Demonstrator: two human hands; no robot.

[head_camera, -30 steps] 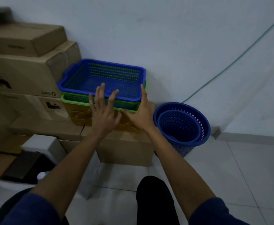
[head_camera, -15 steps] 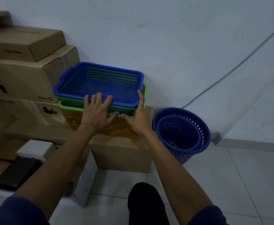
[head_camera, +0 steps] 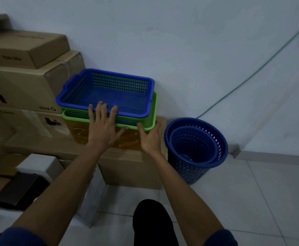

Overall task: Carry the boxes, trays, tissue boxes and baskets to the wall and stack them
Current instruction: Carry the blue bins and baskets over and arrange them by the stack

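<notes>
A blue mesh tray sits nested in a green tray, and both rest on a yellow tray on top of a cardboard box against the wall. My left hand lies with straight, spread fingers against the front rims of the blue and green trays. My right hand touches the green tray's front right corner with straight fingers. Neither hand grips anything. Two round blue baskets, one inside the other, stand on the floor to the right of the box.
Large cardboard boxes are stacked at the left against the white wall. A white box and a dark flat item lie at the lower left. A green cable runs along the wall. My dark trouser leg shows below.
My left hand moved forward onto the tray rims; my right hand slid down from the blue tray's corner to the green tray's corner. The view shifted slightly.
</notes>
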